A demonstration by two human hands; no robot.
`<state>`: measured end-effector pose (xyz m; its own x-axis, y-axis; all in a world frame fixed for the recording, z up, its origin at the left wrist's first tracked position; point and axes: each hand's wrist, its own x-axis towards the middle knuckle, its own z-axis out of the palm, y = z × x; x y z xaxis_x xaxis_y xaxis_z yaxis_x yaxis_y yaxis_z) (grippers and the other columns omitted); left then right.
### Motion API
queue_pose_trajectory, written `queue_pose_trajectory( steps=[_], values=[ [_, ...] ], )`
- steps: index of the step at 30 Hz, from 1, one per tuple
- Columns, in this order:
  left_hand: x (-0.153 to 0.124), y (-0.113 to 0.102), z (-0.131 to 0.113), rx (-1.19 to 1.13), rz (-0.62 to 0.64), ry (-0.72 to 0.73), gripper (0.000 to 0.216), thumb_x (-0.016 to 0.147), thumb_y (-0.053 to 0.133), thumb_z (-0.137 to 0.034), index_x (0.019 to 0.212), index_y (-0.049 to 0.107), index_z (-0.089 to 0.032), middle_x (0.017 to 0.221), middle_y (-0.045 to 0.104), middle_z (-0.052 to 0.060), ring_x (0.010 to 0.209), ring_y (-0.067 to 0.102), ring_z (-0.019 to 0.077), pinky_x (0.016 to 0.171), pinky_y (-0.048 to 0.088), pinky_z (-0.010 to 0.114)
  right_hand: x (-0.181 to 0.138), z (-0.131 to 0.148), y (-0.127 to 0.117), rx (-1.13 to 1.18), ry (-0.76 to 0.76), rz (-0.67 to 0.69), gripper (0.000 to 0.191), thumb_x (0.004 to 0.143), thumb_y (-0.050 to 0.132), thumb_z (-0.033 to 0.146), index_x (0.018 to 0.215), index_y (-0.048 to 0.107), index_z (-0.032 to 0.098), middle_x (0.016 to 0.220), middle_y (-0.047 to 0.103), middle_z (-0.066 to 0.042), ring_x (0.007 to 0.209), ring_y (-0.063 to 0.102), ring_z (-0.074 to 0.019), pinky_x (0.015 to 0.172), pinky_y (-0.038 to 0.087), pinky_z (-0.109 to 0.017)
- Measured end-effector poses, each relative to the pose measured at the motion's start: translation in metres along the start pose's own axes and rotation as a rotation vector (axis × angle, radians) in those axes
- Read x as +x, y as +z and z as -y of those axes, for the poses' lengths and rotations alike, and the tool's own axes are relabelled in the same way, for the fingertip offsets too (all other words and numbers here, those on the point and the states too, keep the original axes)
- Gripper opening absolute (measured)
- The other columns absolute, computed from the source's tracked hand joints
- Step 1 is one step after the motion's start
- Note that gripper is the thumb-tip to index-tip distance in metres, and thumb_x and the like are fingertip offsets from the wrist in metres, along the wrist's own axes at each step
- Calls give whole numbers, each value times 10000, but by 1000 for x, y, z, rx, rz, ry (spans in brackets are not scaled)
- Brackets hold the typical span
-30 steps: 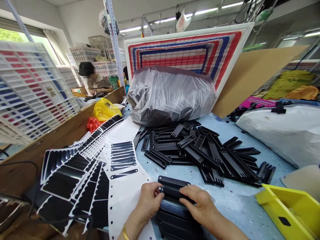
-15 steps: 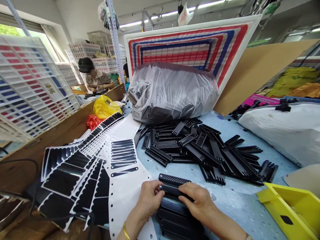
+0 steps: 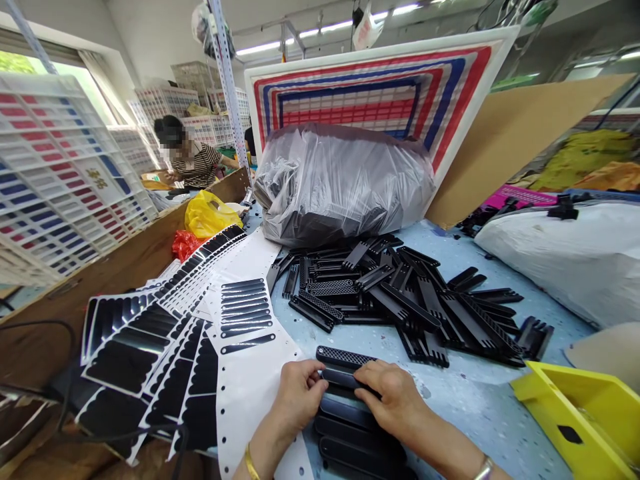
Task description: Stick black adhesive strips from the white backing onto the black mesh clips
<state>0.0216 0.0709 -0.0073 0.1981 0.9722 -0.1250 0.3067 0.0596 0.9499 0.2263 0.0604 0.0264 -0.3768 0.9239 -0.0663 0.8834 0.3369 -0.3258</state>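
Note:
My left hand [image 3: 301, 392] is closed, its thumb and forefinger pinched at the left end of a slim black strip [image 3: 341, 379]. The right end of that strip is under the closed fingers of my right hand [image 3: 393, 393]. The strip lies on or just above a row of black plastic bars [image 3: 353, 413] set side by side on the table. At the far end of this row is a bar with a cross-hatched face [image 3: 345, 356]. Beside my left hand lies a white backing sheet [image 3: 250, 387] bearing several glossy black stickers [image 3: 245, 307] of similar rounded shape.
A heap of black toothed plastic pieces [image 3: 400, 293] spreads beyond my hands, before a filled clear plastic bag [image 3: 345, 187]. More sticker sheets [image 3: 135, 360] overlap at left. A yellow bin [image 3: 575, 413] stands at right. Another person [image 3: 195, 160] sits across the room.
My hands stay at the strip with almost no movement. The view shifts very slightly. Across the room, the other person has raised the head and stretched an arm to the right.

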Motion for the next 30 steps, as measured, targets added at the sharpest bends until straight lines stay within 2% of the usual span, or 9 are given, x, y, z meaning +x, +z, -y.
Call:
queue_pose_trajectory(
  steps=[6, 14, 30],
  values=[
    [-1, -2, 0, -35, 18, -11, 333, 705, 560, -190, 954, 768, -115, 624, 606, -3, 569, 556, 149, 562, 433, 253, 0, 2, -1, 7, 17, 11, 206, 831, 573, 165, 887, 757, 240, 957, 764, -44, 937, 686, -249, 813, 480, -358],
    [5, -1, 6, -149, 35, -165, 287, 797, 507, -191, 961, 729, -109, 517, 557, -39, 410, 490, 102, 428, 385, 212, 0, 1, 2, -17, 23, 5, 195, 824, 568, 151, 853, 739, 241, 959, 764, -36, 930, 686, -246, 800, 467, -355],
    [14, 3, -7, -207, -21, -266, 117, 722, 632, -256, 704, 657, -144, 445, 532, -59, 347, 510, 94, 330, 326, 174, 0, 8, -2, -15, 55, 27, 203, 822, 582, 142, 874, 756, 234, 1018, 768, -58, 979, 688, -260, 846, 474, -380]
  ],
)
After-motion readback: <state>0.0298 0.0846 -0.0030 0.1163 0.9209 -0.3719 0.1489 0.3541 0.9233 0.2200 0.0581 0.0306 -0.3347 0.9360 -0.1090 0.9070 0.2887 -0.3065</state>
